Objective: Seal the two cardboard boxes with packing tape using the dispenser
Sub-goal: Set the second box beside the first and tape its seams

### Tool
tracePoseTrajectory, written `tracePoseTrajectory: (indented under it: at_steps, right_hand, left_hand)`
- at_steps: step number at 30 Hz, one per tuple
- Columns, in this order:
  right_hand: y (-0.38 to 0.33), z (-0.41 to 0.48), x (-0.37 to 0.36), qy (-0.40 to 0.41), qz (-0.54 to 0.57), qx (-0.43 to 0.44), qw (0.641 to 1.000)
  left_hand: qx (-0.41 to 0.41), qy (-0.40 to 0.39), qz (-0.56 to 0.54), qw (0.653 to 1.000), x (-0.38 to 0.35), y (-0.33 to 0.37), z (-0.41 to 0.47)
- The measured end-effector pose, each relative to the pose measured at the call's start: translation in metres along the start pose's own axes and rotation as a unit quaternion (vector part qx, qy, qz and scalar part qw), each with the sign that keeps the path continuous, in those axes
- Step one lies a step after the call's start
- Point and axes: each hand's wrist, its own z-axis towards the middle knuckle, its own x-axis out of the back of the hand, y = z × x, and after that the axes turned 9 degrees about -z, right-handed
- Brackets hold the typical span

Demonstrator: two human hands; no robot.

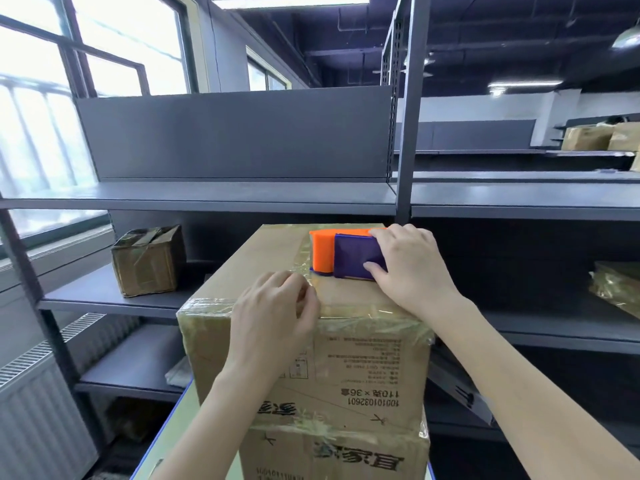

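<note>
Sealing is under way on the top box (pixel 363 368), which sits stacked on the lower box (pixel 332 455) directly in front of the person. The dispenser (pixel 346 254) rests on the top face near the far edge, with tape (pixel 302 261) running from it back to the near edge. The right hand (pixel 412 268) grips the dispenser, fingers wrapped over its purple body. The left hand (pixel 277 313) sits at the near top edge, fingers curled and pinching the tape end against the cardboard.

By the look of it, the strip spans most of the top; carrying it over the far edge and cutting it are left to do. The lower box's top seam is hidden, so its state cannot be told.

A grey shelf (pixel 207 199) runs just behind the stack and may limit dispenser travel. A small box (pixel 149 261) sits on a lower shelf to the left, and wrapped boxes (pixel 616 289) lie to the right.
</note>
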Motion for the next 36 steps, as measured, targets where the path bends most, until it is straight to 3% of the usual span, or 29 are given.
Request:
tracePoseTrajectory:
  at_steps: [7,12,17,22,31,36]
  right_hand:
    - [0.003,0.003,0.007,-0.01,0.025,-0.024,0.999]
    - [0.002,-0.011,0.017,0.038,0.064,-0.041,0.996]
    - [0.023,-0.039,0.035,0.068,0.045,-0.106,0.991]
    - [0.056,-0.081,0.04,0.073,0.044,-0.163,0.983]
    - [0.085,-0.151,0.019,0.009,0.244,-0.238,0.94]
    - [0.087,-0.183,-0.021,-0.118,0.307,-0.254,0.909]
  left_hand:
    - [0.0,-0.027,-0.017,0.999,0.0,0.015,0.005]
    - [0.006,-0.064,-0.1,0.993,-0.005,0.046,0.014]
    - [-0.057,-0.056,-0.163,0.983,-0.017,0.08,0.009]
    - [-0.145,-0.11,-0.145,0.973,-0.048,0.124,-0.007]
    - [-0.179,-0.157,-0.113,0.965,-0.09,0.173,-0.054]
    - [-0.058,-0.253,-0.218,0.941,-0.115,0.163,-0.088]
